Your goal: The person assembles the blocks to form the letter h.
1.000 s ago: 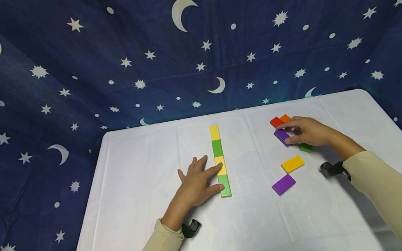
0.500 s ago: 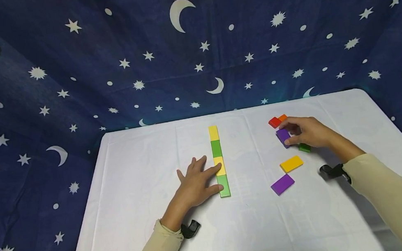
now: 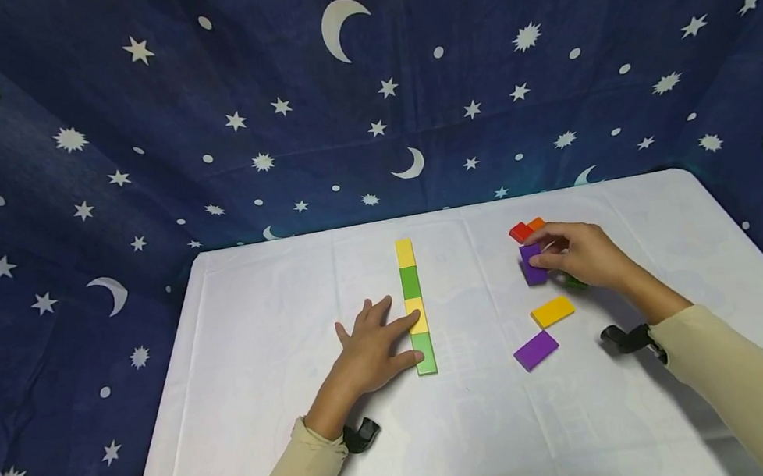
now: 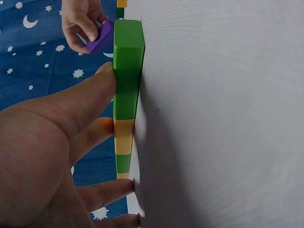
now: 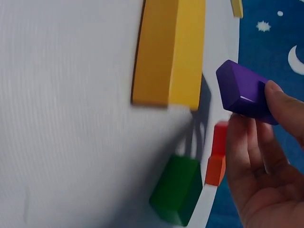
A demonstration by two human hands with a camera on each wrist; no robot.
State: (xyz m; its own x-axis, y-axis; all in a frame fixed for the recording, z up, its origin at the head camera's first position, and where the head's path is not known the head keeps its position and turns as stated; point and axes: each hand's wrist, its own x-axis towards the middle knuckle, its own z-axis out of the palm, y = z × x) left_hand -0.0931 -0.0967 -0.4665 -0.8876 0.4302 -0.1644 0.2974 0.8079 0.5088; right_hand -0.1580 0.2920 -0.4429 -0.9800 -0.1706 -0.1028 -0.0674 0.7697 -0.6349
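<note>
My left hand [image 3: 373, 349] lies spread beside a straight row of end-to-end blocks. Its thumb touches the nearest light green block [image 3: 425, 359] and its index finger the yellow block [image 3: 416, 324]; a darker green block [image 3: 411, 283] and another yellow block [image 3: 405, 252] continue the row away from me. My right hand [image 3: 584, 252] pinches a purple block [image 5: 242, 90] between thumb and fingers, raised off the table in the right wrist view. Under that hand a green block [image 5: 178, 190] is partly hidden in the head view.
Behind the right hand lie a red block [image 3: 521, 232] and an orange block [image 3: 536, 223]. Closer to me are an orange-yellow block [image 3: 552, 312] and a second purple block [image 3: 536, 350]. A white cloth covers the table [image 3: 290, 303]; a dark starry cloth [image 3: 307, 81] hangs behind.
The right hand has lifted and tilted the purple block, bringing it slightly left and towards me. The left hand and the row have stayed in place.
</note>
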